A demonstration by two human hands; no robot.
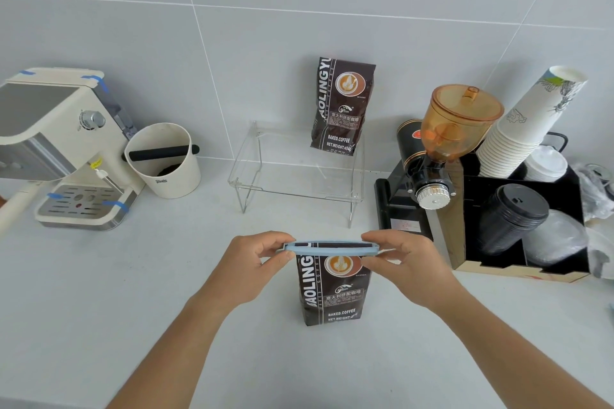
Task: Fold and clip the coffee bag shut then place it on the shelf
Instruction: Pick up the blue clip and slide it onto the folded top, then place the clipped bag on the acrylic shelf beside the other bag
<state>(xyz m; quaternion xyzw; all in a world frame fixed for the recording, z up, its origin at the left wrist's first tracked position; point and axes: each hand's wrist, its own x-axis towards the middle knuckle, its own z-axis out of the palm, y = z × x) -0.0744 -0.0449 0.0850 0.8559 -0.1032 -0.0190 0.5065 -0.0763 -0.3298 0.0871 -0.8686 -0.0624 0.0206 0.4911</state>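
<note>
A dark brown coffee bag (329,292) stands upright on the white counter in front of me. A long light-blue clip (332,248) lies across its folded top. My left hand (255,262) pinches the clip's left end and my right hand (402,262) pinches its right end. Behind the bag stands a clear acrylic shelf (295,176) on thin metal legs. A second, identical coffee bag (340,106) stands on the shelf's back right part and leans against the tiled wall.
A cream espresso machine (63,149) and a white knock box (162,159) stand at the left. At the right are a black grinder with an amber hopper (445,143) and a black organiser (518,226) holding paper cups and lids.
</note>
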